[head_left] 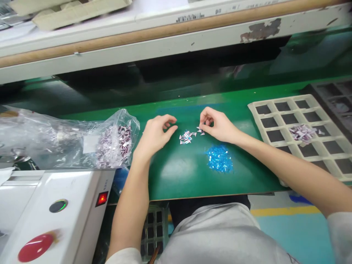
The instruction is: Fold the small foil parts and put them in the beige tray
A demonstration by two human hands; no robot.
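A small pile of tiny printed pieces lies on the green work surface between my two hands. My left hand hovers to the left of the pile, thumb and fingers apart with nothing between them. On the other side, my right hand has its thumb and index finger pinched at a small printed piece, with another piece just below the fingertips. A heap of shiny blue slivers sits in front of my right wrist. What the pieces are exactly is too small to tell.
At left, a clear plastic bag holds many similar pieces. A white machine with a red switch and red button stands nearer. A cream compartment tray at right carries a printed heap. A shelf edge runs across the back.
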